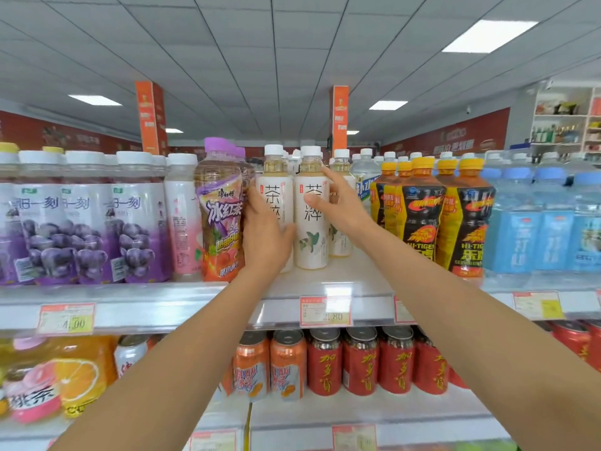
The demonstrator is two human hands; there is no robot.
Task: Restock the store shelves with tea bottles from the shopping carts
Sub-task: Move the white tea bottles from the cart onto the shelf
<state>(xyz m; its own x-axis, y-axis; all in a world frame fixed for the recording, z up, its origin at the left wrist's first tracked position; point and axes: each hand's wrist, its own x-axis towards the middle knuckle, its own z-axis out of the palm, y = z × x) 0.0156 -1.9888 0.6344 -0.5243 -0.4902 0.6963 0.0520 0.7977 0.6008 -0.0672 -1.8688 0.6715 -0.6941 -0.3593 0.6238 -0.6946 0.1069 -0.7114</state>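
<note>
Two white-capped bottles stand upright, touching, near the front of the upper shelf (325, 284), between a purple-capped bottle (221, 216) on the left and yellow-capped bottles (419, 209) on the right. The left hand (265, 232) grips the left tea bottle (274, 196), thumb across its front, fingers curled behind. The right hand (341, 206) touches the right tea bottle (312, 236) with spread, fairly straight fingers, thumb tip on the label. Best to square both up gently, labels forward, without knocking neighbours.
</note>
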